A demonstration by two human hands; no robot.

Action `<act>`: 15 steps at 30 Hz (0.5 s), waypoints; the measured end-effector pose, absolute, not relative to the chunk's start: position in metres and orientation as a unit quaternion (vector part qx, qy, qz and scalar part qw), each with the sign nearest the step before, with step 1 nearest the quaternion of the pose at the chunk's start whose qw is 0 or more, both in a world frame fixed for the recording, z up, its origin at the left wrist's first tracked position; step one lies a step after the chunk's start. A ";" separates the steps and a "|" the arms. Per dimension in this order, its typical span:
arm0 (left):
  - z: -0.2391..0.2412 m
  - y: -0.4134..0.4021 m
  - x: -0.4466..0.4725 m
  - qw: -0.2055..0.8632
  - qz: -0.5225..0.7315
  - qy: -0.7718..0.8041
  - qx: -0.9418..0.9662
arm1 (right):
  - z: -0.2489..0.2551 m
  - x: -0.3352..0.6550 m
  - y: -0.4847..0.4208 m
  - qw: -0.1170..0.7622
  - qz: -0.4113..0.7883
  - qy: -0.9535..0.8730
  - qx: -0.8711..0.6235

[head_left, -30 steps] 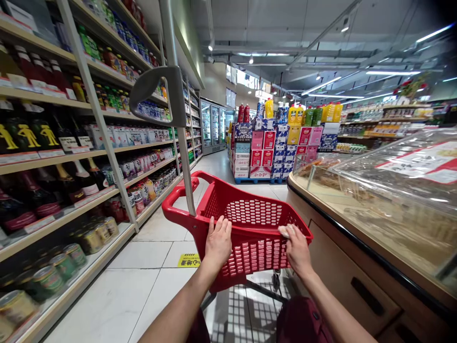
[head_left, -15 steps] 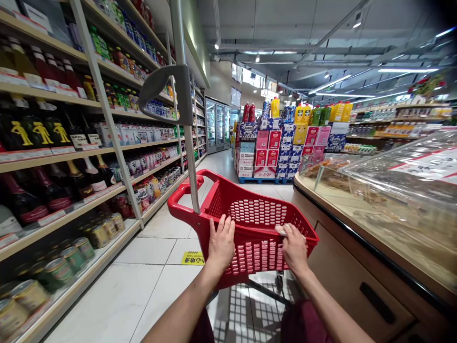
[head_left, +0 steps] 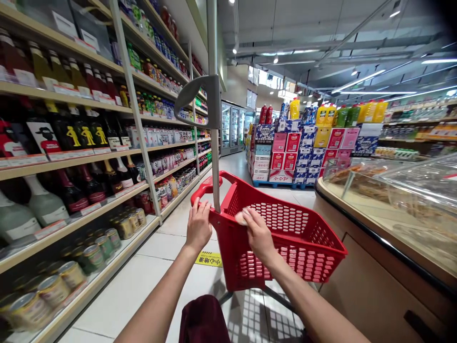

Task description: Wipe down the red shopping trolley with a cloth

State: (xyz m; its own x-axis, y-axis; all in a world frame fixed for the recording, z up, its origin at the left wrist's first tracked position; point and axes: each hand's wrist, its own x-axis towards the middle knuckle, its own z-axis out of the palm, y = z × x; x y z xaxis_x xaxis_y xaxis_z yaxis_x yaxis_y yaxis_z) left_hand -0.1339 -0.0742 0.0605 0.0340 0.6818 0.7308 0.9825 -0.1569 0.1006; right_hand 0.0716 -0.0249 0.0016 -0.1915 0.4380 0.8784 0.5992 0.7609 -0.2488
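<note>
A red plastic shopping basket cart (head_left: 303, 238) stands in the aisle in front of me, and nothing shows inside it. A grey pole (head_left: 214, 157) with a curved grey handle (head_left: 198, 101) rises from its near left corner. My left hand (head_left: 198, 225) is closed around the rim at that corner, just left of the pole. My right hand (head_left: 259, 234) is closed on a small white cloth (head_left: 240, 217) and presses it against the near rim just right of the pole.
Shelves of bottles and cans (head_left: 71, 157) line the left side. A glass-topped food counter (head_left: 389, 209) runs along the right. A pallet of stacked drink cartons (head_left: 296, 152) stands ahead, with fridges (head_left: 230, 126) behind. A yellow floor sticker (head_left: 209, 258) lies by the cart.
Both hands have slid left along the near rim to the corner by the pole. The white cloth went with the right hand. The cart now sits further right in view.
</note>
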 end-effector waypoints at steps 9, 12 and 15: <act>0.054 -0.072 -0.139 0.202 -0.363 -0.575 -0.704 | -0.037 0.031 -0.042 0.413 -0.150 -0.881 -0.172; 0.055 -0.073 -0.140 0.204 -0.361 -0.576 -0.704 | -0.076 0.051 -0.060 0.368 -0.140 -0.909 -0.140; 0.055 -0.074 -0.138 0.212 -0.354 -0.574 -0.707 | -0.063 0.053 -0.066 0.412 -0.128 -0.887 -0.162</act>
State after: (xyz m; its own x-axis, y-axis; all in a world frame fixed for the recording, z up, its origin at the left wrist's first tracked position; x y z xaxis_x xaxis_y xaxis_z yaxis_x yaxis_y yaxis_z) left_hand -0.1381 -0.0744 0.0548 0.0901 0.6617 0.7443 0.9622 -0.2508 0.1065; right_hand 0.0531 -0.0657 -0.0632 -0.6080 0.1822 0.7727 0.3936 0.9144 0.0941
